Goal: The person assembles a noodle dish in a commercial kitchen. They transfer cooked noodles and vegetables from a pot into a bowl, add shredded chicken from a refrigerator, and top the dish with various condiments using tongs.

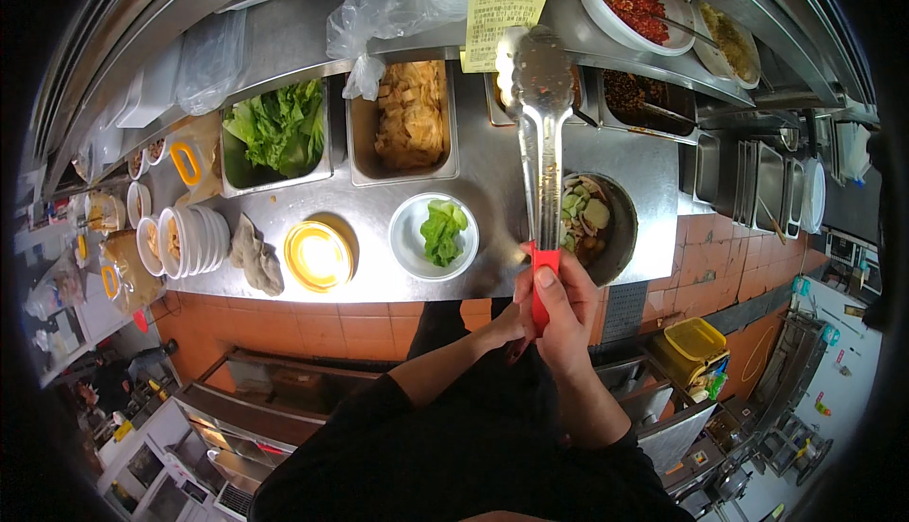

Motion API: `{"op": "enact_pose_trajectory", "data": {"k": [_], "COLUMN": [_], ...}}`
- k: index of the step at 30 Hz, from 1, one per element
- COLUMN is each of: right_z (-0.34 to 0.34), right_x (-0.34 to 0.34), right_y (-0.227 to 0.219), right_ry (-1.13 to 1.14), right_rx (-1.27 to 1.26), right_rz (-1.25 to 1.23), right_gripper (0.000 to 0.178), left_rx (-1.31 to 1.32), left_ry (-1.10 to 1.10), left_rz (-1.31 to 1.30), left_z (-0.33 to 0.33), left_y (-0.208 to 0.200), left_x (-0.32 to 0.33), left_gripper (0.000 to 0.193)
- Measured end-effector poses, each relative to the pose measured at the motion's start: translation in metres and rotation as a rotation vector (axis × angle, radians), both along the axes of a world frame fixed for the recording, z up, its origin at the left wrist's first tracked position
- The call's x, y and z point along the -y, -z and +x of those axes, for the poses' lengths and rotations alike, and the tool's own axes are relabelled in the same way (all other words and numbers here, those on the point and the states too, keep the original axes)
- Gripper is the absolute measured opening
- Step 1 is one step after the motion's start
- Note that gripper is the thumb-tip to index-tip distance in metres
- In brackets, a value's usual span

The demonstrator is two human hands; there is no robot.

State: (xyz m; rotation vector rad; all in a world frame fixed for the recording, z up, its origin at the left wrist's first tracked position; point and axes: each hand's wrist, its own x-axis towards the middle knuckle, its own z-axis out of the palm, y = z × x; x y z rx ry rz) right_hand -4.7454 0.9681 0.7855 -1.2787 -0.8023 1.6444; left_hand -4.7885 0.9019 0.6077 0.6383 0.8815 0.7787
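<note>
My right hand (568, 309) is closed round the red grip of a pair of metal tongs (545, 167), which point away from me. The jaws of the tongs lie close together. At the lower end of the grip, my left hand (514, 325) is closed on the tongs too, its fingers partly hidden. Just left of the tongs, a white bowl (400, 243) holds green lettuce leaves (442, 231). A dark metal bowl (623, 228) of sliced food stands close on the right, partly covered by the tongs and my right hand.
Behind are steel pans of lettuce (275, 129) and tofu-skin-like pieces (409, 119). A yellow paper slip (507, 1) hangs from the shelf edge. Leftward lie a yellow-rimmed round container (319, 255), a crumpled cloth (254, 255) and stacked white bowls (201, 241).
</note>
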Motion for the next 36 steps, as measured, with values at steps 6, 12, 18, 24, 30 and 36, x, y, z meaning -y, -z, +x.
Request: {"op": "enact_pose_trajectory", "data": {"k": [6, 12, 18, 24, 30, 36], "right_z": [-0.004, 0.000, 0.008, 0.033, 0.111, 0.181], "right_x": [-0.004, 0.002, 0.009, 0.033, 0.064, 0.065], "right_y": [-0.007, -0.007, -0.009, 0.005, 0.010, -0.002], "right_ry": [0.084, 0.050, -0.025, 0.074, 0.077, -0.210], "right_rx": [0.017, -0.022, 0.003, 0.139, 0.554, 1.317], "right_rz": [-0.008, -0.028, -0.051, -0.079, -0.042, 0.063], "right_gripper": [0.039, 0.039, 0.037, 0.035, 0.031, 0.034], "left_rx": [0.005, 0.008, 0.021, -0.010, 0.072, -0.055], "left_ry": [-0.017, -0.026, -0.062, 0.171, 0.239, 0.280], "left_rz": [0.050, 0.102, 0.163, -0.189, -0.431, -0.391], "left_z": [-0.008, -0.013, -0.015, -0.005, -0.004, -0.018], "left_y": [-0.008, -0.021, -0.031, 0.002, 0.029, 0.024], "left_x": [-0.002, -0.007, -0.007, 0.011, 0.017, 0.012], "left_gripper": [0.023, 0.022, 0.021, 0.018, 0.024, 0.029]}}
